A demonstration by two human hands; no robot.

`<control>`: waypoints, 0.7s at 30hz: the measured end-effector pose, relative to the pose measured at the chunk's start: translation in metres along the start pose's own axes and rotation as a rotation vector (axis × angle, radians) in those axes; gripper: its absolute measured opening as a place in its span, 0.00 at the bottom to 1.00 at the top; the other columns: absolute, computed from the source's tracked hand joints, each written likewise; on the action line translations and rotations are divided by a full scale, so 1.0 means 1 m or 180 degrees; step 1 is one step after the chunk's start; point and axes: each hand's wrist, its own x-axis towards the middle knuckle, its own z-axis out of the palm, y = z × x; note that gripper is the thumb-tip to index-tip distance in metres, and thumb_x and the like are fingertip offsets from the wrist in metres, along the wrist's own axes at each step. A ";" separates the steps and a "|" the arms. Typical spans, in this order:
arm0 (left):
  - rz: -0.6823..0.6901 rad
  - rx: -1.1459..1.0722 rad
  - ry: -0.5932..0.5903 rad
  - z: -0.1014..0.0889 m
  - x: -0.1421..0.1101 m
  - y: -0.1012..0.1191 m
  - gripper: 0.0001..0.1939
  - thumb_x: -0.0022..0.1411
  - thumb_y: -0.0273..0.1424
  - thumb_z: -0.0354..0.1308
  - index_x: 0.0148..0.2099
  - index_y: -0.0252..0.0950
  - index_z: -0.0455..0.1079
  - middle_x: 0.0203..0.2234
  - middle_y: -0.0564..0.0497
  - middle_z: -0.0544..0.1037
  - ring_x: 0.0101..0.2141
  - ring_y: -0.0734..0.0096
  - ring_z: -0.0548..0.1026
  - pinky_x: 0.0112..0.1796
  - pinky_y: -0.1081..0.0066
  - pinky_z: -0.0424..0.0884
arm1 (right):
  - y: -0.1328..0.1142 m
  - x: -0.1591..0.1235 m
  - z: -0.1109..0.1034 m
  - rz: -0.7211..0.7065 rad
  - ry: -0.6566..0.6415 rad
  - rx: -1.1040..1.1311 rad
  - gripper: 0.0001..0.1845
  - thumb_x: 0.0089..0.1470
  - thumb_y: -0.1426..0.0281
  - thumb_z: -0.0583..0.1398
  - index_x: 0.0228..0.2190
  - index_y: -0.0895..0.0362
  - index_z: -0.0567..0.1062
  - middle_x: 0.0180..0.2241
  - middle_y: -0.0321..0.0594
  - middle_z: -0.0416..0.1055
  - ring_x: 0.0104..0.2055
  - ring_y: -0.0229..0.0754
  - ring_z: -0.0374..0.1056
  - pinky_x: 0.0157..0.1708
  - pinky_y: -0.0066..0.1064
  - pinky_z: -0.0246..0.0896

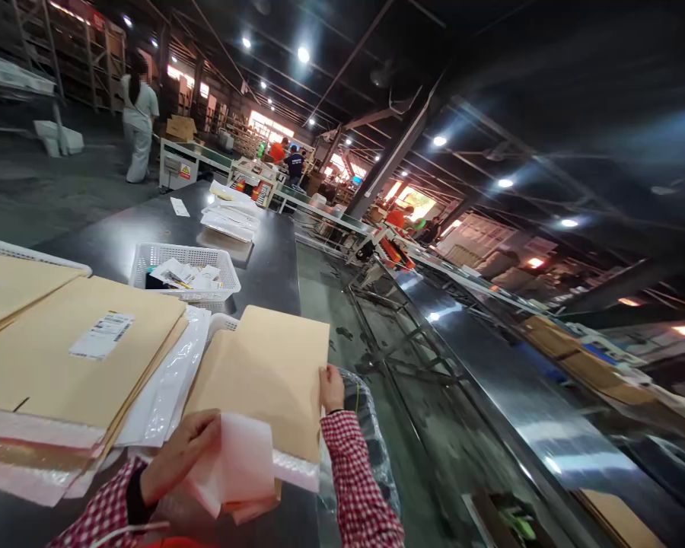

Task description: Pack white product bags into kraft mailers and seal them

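My left hand grips a pale pink foam-wrapped item at the open near end of a brown padded envelope. My right hand pinches the envelope's right edge with thumb on top. Both sleeves are red-and-white checked. The envelope lies tilted on the dark table, partly over a white basket rim. Bubble lining shows at the envelope's mouth.
A stack of brown envelopes with a shipping label lies left, over clear plastic bags. A white basket holds small packets. A conveyor runs along the right. One person in white stands far left, others far back.
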 end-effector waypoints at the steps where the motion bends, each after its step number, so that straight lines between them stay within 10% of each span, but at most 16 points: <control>1: -0.0040 -0.0175 0.0069 -0.004 0.001 0.009 0.28 0.60 0.56 0.49 0.27 0.35 0.64 0.22 0.53 0.68 0.26 0.72 0.65 0.26 0.73 0.61 | -0.004 -0.009 0.014 0.0040 -0.0111 -0.0017 0.29 0.40 0.42 0.58 0.28 0.57 0.72 0.27 0.46 0.73 0.35 0.52 0.70 0.39 0.46 0.67; 4: -0.0047 -0.0431 0.0319 -0.015 0.005 0.029 0.26 0.60 0.55 0.51 0.28 0.35 0.65 0.21 0.53 0.70 0.25 0.72 0.67 0.27 0.74 0.62 | -0.031 -0.042 0.037 0.0058 -0.0838 0.0468 0.34 0.46 0.40 0.55 0.38 0.57 0.74 0.40 0.51 0.74 0.47 0.53 0.69 0.49 0.47 0.64; 9: -0.0139 -0.0841 0.1002 -0.030 0.019 0.025 0.26 0.56 0.55 0.56 0.31 0.34 0.68 0.24 0.53 0.74 0.27 0.70 0.71 0.29 0.73 0.66 | -0.082 -0.109 0.046 -0.0201 -0.3767 0.1988 0.33 0.40 0.46 0.68 0.44 0.54 0.75 0.41 0.42 0.75 0.44 0.48 0.70 0.49 0.43 0.64; 15: -0.0442 -0.0040 0.1345 -0.055 0.026 -0.010 0.39 0.48 0.61 0.56 0.47 0.32 0.71 0.41 0.40 0.78 0.42 0.52 0.76 0.43 0.58 0.73 | -0.093 -0.130 0.047 0.0372 -0.3256 0.2334 0.19 0.45 0.59 0.69 0.33 0.56 0.72 0.30 0.34 0.72 0.32 0.37 0.67 0.36 0.29 0.61; 18: 0.0154 0.0755 0.1572 -0.056 0.015 -0.008 0.38 0.52 0.57 0.56 0.58 0.37 0.66 0.60 0.40 0.67 0.61 0.51 0.63 0.61 0.53 0.57 | -0.091 -0.126 0.044 0.0453 -0.2946 0.2398 0.28 0.44 0.61 0.70 0.45 0.52 0.67 0.28 0.29 0.68 0.30 0.35 0.65 0.33 0.28 0.60; 21: 0.0486 0.0943 0.0995 -0.042 0.003 0.008 0.33 0.58 0.47 0.57 0.63 0.43 0.60 0.66 0.47 0.58 0.65 0.58 0.55 0.65 0.56 0.51 | -0.093 -0.129 0.045 0.0248 -0.2888 0.2293 0.33 0.46 0.61 0.69 0.51 0.51 0.64 0.28 0.29 0.66 0.30 0.36 0.64 0.33 0.28 0.59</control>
